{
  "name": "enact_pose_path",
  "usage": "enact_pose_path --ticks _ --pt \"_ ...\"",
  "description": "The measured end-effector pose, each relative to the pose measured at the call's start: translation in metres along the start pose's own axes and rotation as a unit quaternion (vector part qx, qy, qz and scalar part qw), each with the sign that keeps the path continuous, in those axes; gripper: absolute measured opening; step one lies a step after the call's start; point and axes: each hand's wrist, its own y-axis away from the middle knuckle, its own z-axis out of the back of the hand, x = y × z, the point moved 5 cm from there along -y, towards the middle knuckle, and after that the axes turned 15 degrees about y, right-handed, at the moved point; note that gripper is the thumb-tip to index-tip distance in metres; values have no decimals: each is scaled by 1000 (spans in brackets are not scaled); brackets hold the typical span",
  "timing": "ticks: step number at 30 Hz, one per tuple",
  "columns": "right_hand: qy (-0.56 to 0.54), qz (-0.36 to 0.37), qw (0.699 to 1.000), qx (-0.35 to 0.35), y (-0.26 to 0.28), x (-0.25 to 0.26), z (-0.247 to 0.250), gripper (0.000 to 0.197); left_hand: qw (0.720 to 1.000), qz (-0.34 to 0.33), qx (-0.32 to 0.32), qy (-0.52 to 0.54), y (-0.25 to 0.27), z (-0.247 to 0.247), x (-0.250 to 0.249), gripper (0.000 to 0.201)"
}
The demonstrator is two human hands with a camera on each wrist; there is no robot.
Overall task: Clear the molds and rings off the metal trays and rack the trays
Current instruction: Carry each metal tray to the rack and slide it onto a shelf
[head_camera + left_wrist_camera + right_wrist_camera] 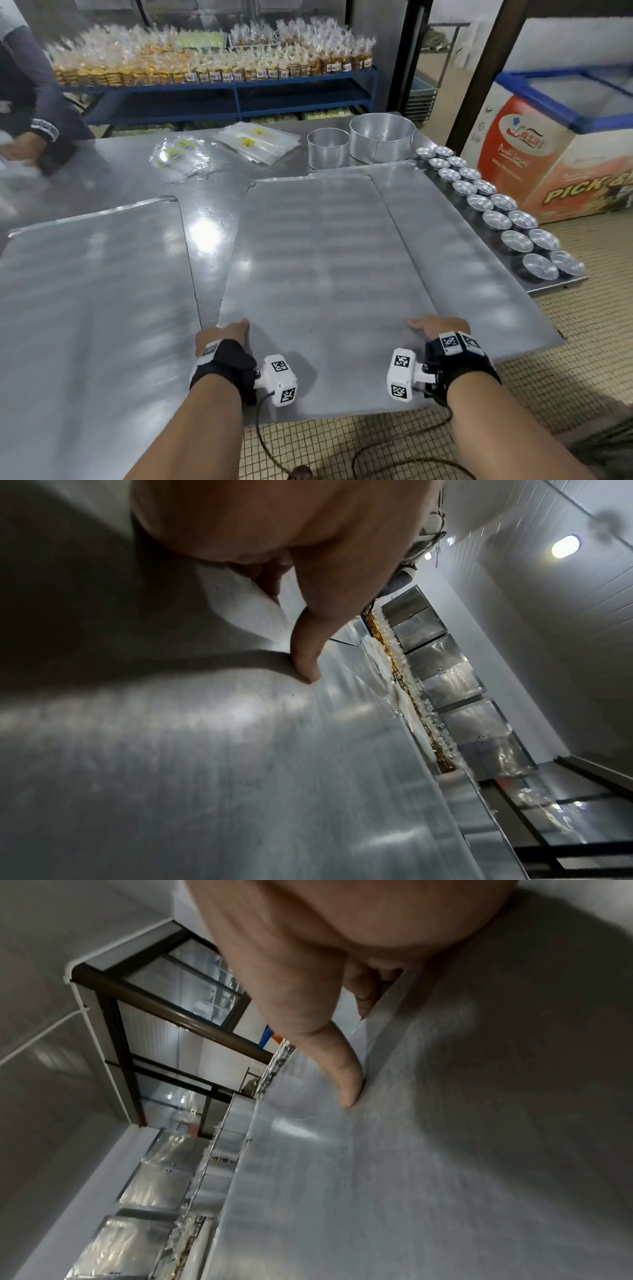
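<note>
A bare flat metal tray [318, 260] juts out over the table's near edge. My left hand [222, 337] grips its left edge and my right hand [435, 329] grips its right edge. The left wrist view shows the thumb [308, 653] on top of the tray [240, 777], fingers curled under. The right wrist view shows the same, thumb [342, 1074] on the sheet [411, 1177]. It overlaps a second tray [462, 246] on the right. A third tray [92, 291] lies at the left. Several small round molds [493, 209] line the table's right edge. Two metal rings [328, 147] [382, 137] stand behind.
Plastic bags [185, 157] lie on the steel table [120, 171] at the back. Another person's arm [37, 130] works at the far left. A blue shelf [222, 89] with packed goods stands behind, a chest freezer [565, 144] at the right. Tiled floor is below me.
</note>
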Motion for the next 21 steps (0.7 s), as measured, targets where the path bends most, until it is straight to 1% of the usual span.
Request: enact_pose_path --ticks 2,3,4,5,6,7,9,11,14,15,17,19,21 --pt "11 -6 1000 -7 12 -10 -4 32 1000 24 11 -2 -2 5 -2 51" --pt "16 -8 1000 -19 18 -14 -6 32 999 31 13 -8 -2 8 -4 50" --pt "9 0 999 -39 25 -16 -5 39 999 34 5 -4 -1 13 -6 51" --pt "17 6 999 -48 30 -21 -7 45 999 35 12 -7 -2 15 -4 53" --pt "19 4 999 -50 37 -26 -7 45 999 38 19 -9 2 17 -4 55" --pt "-10 11 998 -66 43 -31 -4 44 999 27 18 -16 4 20 -4 58" --pt "-25 -9 995 -92 52 -44 -2 48 1000 17 25 -10 6 23 0 60" --pt "0 -11 995 -100 64 -59 -3 56 999 2 37 -14 14 27 5 61" --pt "-15 -18 995 -97 78 -89 -7 65 998 -10 53 -15 28 34 15 61" --pt "-33 -23 995 -96 84 -101 -8 65 998 -14 61 -13 34 37 18 61" --pt "-71 -31 992 -100 100 -123 -7 58 998 -20 65 -14 43 46 22 64" --pt "-86 -23 992 -94 119 -144 -10 50 997 -28 66 -19 52 55 24 73" --pt "-119 -21 988 -92 136 -165 -13 47 996 -38 74 -24 60 62 27 82"
